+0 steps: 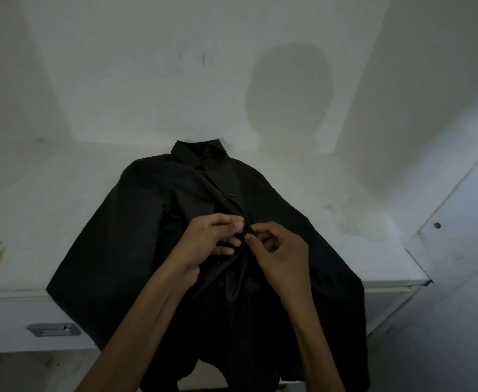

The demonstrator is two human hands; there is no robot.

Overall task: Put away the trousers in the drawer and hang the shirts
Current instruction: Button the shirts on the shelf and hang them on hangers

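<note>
One shirt (136,236) lies on the white counter (34,207), front up. It is black, or very dark, with long sleeves. Its collar (201,154) points toward the wall (147,80), and its lower part hangs over the counter's front edge. The sleeves spread out and down on either side of the body. Two small dark buttons (230,194) show on the front strip above the hands, and the strip is closed there. Below the hands the cloth is too dark to read.

Two hands meet at the middle of the shirt's front. The left hand (215,239) has its fingers curled and pinches the front edge of the cloth. The right hand (277,250) pinches the same strip between thumb and forefinger, its other fingers folded in. The fingertips of both hands are just beside each other.

One drawer (11,321) front shows under the counter at the left, with one metal handle (52,329) set into it. It is shut.
</note>
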